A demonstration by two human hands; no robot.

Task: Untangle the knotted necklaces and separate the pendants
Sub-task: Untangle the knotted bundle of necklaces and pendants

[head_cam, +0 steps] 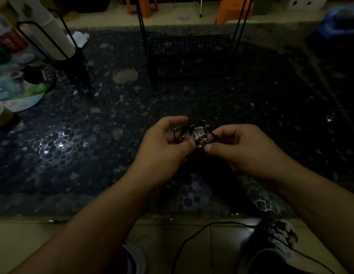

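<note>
Fingers (178, 120) of the left hand (162, 143) and right hand (237, 144) curl round a knotted bundle of black cords and small silvery pendants (194, 133), held between them above the dark pebble-patterned glass table (93, 135). Judged from this clump, no pendant is separated yet; the untangling remains nearly all ahead.

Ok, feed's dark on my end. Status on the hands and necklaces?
Left hand and right hand both pinching the knotted black-cord necklace bundle with clear square pendants, held above the dark pebble-pattern table. Not yet separated. Nothing obstructing.
</note>
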